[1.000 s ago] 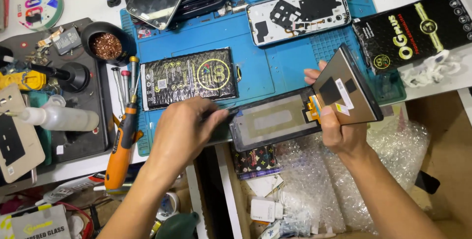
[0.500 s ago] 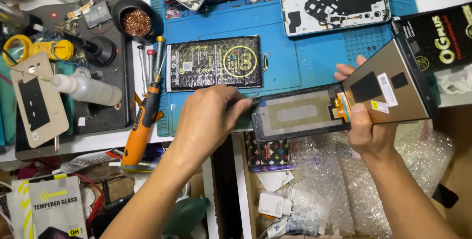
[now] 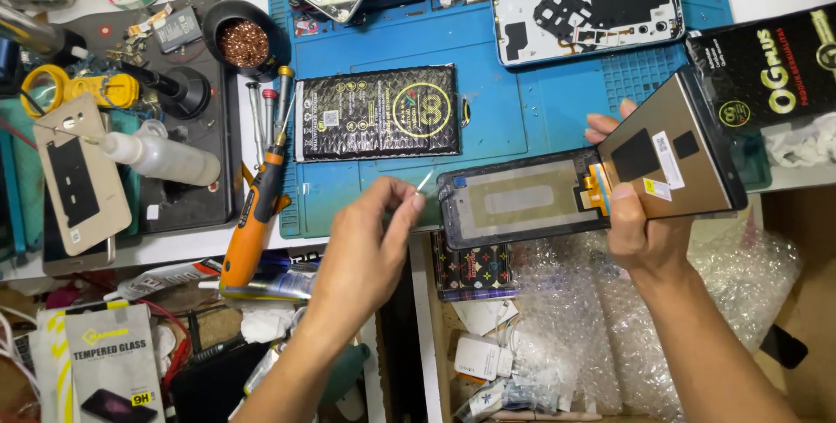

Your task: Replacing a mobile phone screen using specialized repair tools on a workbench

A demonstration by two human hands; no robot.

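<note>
My right hand (image 3: 646, 236) grips a phone display panel (image 3: 675, 149) with a bronze-coloured back, tilted up over the edge of the blue work mat (image 3: 514, 101). An orange flex joins the panel to a dark phone frame (image 3: 518, 204), which lies flat to its left. My left hand (image 3: 366, 253) hovers just left of that frame, with thumb and forefinger pinched on a thin pale sliver (image 3: 424, 181) that points up and to the right. A black battery (image 3: 376, 111) lies on the mat above my left hand.
An orange screwdriver (image 3: 254, 214) lies at the mat's left edge beside several small drivers. A white phone housing (image 3: 588, 12) sits at the back, a black box (image 3: 775, 66) at the right. A squeeze bottle (image 3: 161, 155) and brass-wool pot (image 3: 244, 40) stand left. Bubble wrap (image 3: 566, 318) fills the drawer below.
My left hand has lifted off the left end of the dark frame and drawn back to the left, now pinching a thin sliver. My right hand still holds the panel.
</note>
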